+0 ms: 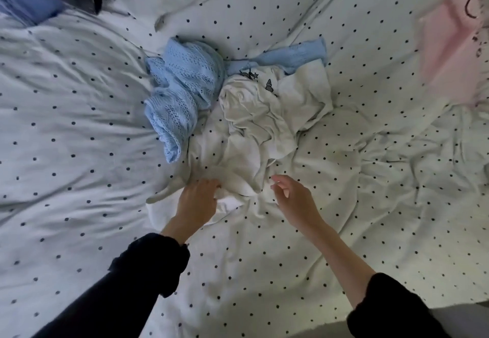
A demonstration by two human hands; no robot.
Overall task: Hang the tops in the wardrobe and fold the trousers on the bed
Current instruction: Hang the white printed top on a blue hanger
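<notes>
Left hand [197, 201] gripping white garment [254, 126], right hand [293, 197] relaxed, blue knit [182, 86] beside.

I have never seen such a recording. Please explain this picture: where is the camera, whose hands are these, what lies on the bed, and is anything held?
There is only one picture, from a camera on the person's head, looking down at their own hands. The bed cover is white with dark dots. On it lie a light blue knitted garment and a crumpled white garment. The left hand grips the near edge of the white cloth. The right hand is open beside it and holds nothing.
</notes>
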